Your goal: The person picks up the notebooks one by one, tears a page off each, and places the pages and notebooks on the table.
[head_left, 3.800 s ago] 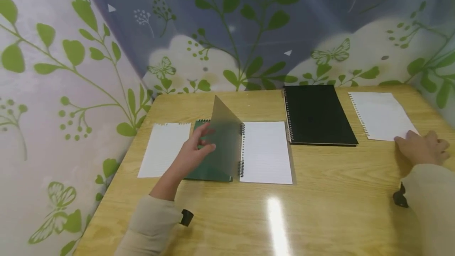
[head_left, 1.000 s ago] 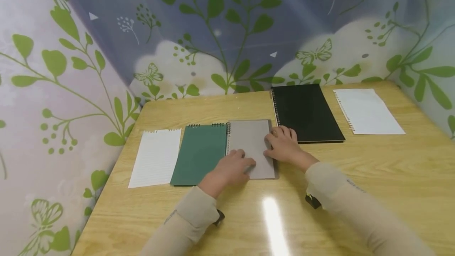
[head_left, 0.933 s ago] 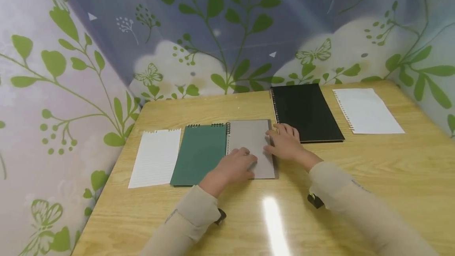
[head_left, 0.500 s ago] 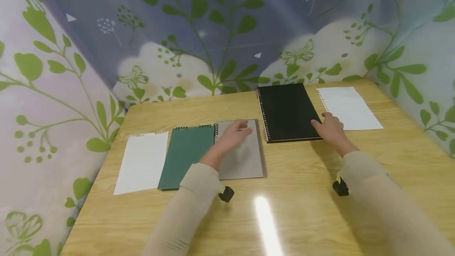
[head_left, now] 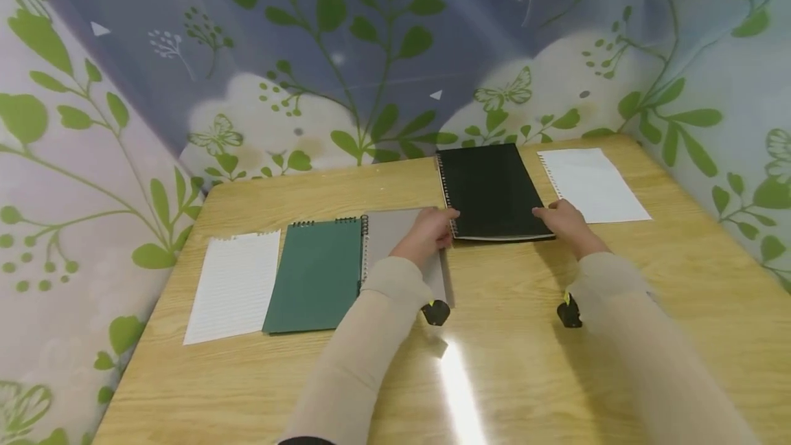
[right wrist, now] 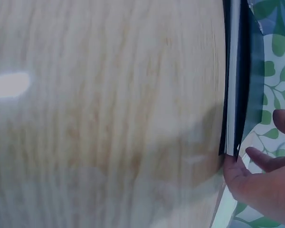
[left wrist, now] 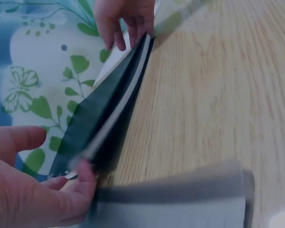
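Note:
A black spiral notebook (head_left: 488,191) lies at the back of the table, its binding on the left. Pages show along its near edge, between the covers. At its near left corner my left hand (head_left: 426,233) grips the notebook beside the binding; in the left wrist view the left fingers (left wrist: 83,183) are at that corner, slightly blurred. My right hand (head_left: 567,227) holds the near right corner, thumb over the cover. From the right wrist view, right fingertips (right wrist: 232,166) touch the edge of the notebook (right wrist: 255,85).
Left of the black notebook, partly under my left arm, lies a grey-covered spiral notebook (head_left: 392,229). A green spiral notebook (head_left: 315,277) adjoins it, then a torn lined sheet (head_left: 235,287). Another loose white sheet (head_left: 596,184) lies at the right. Patterned walls (head_left: 309,74) border the wooden table (head_left: 525,362).
The grey notebook's raised cover came down flat. Both hands then left it: the right moved to the black notebook's right corner, the left to its left corner, and both now grip it.

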Tool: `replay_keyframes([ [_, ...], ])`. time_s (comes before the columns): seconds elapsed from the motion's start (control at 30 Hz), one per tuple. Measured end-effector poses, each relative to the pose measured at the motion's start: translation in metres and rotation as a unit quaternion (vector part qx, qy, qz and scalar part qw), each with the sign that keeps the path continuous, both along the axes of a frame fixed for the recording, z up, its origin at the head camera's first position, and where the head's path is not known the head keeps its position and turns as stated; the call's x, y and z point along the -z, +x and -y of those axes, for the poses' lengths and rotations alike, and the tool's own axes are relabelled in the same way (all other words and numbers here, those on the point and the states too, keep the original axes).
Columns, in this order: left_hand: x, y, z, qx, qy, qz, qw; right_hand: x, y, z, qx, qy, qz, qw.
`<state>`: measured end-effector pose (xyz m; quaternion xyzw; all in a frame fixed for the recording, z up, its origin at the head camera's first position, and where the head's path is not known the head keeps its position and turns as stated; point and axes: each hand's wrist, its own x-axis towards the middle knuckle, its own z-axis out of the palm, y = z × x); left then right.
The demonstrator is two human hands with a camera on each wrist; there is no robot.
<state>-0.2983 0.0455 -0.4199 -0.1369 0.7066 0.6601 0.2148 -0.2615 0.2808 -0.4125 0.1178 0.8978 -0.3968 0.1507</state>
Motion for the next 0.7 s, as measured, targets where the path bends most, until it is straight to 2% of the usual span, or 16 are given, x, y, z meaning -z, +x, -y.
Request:
replay_keyframes([
  [0.07,0.000,-0.002,-0.002,-0.013,-0.004,-0.002,0.9999,-0.002,-0.003,0.005,0.004,-0.012,0.010,0.9999],
  [0.1,0.010,-0.009,-0.002,-0.010,0.007,-0.009,0.9999,-0.004,-0.005,0.007,0.010,-0.019,0.014,0.9997],
  [0.17,0.017,-0.012,-0.002,-0.008,0.032,-0.005,0.9994,-0.005,-0.008,0.010,0.022,-0.031,0.024,0.9990],
  [0.3,0.019,-0.008,-0.001,0.006,0.095,0.002,0.9954,-0.006,-0.011,0.014,0.045,-0.039,0.032,0.9977],
  [0.33,0.011,-0.001,-0.002,0.001,0.100,0.002,0.9950,-0.005,-0.012,0.014,0.051,-0.047,0.031,0.9971],
  [0.4,0.002,0.007,-0.002,0.002,0.115,-0.011,0.9933,-0.003,-0.011,0.013,0.057,-0.076,0.036,0.9948],
  [0.57,-0.019,0.026,0.002,0.001,0.129,-0.029,0.9912,0.005,-0.008,0.004,0.087,-0.179,0.047,0.9788],
  [0.6,-0.022,0.029,0.002,0.002,0.131,-0.031,0.9909,0.005,-0.007,0.002,0.088,-0.197,0.049,0.9752],
  [0.7,-0.019,0.029,0.003,0.002,0.139,-0.039,0.9895,0.005,-0.005,-0.002,0.076,-0.222,0.050,0.9707],
])
